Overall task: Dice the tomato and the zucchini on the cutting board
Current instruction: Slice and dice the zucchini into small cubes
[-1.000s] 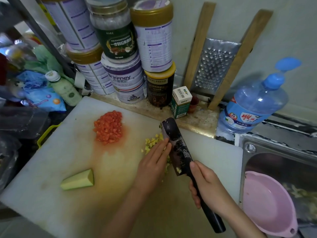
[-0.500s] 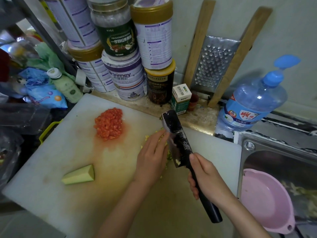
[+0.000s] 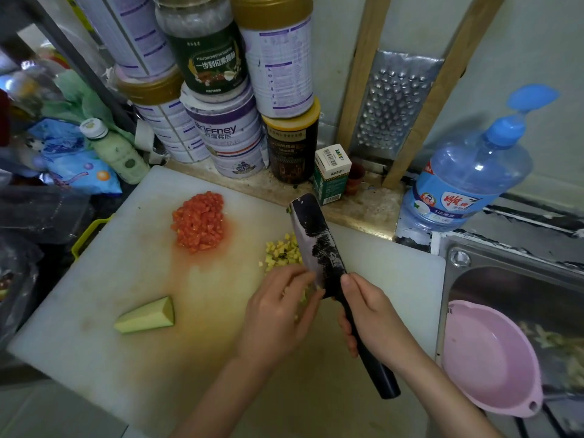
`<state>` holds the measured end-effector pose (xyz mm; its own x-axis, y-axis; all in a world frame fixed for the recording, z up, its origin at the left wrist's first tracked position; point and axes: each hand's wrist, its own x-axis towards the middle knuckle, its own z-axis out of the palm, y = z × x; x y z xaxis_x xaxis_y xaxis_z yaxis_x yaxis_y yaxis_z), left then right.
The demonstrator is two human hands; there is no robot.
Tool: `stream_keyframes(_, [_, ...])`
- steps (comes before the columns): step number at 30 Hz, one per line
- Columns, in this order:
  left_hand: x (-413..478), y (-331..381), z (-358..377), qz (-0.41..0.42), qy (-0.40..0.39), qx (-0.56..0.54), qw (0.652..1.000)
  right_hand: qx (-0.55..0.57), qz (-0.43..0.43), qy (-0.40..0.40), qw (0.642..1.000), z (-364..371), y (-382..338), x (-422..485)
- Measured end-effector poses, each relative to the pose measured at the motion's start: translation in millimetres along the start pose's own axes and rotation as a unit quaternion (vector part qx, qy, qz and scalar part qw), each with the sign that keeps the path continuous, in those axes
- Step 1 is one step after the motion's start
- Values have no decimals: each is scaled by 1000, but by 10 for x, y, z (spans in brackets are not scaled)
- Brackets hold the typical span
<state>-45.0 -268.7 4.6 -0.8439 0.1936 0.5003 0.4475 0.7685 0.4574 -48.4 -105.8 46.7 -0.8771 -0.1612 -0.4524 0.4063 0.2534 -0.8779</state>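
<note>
Ok, risk first. Our left hand [image 3: 278, 314] lies loosely curved in the lower middle of the frame, fingers [image 3: 298, 274] touching the flat of the knife [image 3: 316, 248] close to its edge. It seems to hold nothing, though the palm hides what's under it. Our right hand [image 3: 369, 317] grips the black handle. If the blade twists or slides, we nick a fingertip. Cutting board [image 3: 94, 295] is white plastic, stained orange and wet-looking around the tomato dice [image 3: 199, 221] left of centre: slippery. Zucchini dice [image 3: 282, 249] sit just left of the blade: small, pale, loose, easy to scatter. Uncut zucchini wedge [image 3: 147, 317] at lower left is tapered and green-skinned, and may rock under a cut. Blade is broad, dark, scratched.
</note>
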Motion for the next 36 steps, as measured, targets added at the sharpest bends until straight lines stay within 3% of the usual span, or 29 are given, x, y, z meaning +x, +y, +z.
stream_keyframes(3, [-54, 15, 98, 9, 1, -16, 1000, -8, -9, -1, 1000, 49, -39, 18])
stream_keyframes(10, [-144, -424, 180, -66, -51, 0, 996, -5, -2, 5, 1000, 19, -37, 23])
stream_keyframes(16, [316, -465, 20, -107, 32, -6, 994, -30, -8, -21, 999, -67, -35, -94])
stream_keyframes(20, [605, -524, 81, -70, 24, -17, 997, -49, -14, -40, 998, -120, -64, -204])
stream_keyframes(25, [648, -575, 171, -101, 27, -102, 989, -74, -29, -34, 996, -182, -85, -296])
stream_keyframes(30, [446, -666, 212, -155, -35, -92, 983, -102, -33, -19, 994, -230, -82, -349])
stream_keyframes(33, [361, -668, 151, -152, -63, -74, 984, -197, -89, 10, 976, -271, -51, -398])
stream_keyframes(36, [347, -683, 12, -180, -26, -89, 979, -367, -150, 41, 917, -299, 26, -403])
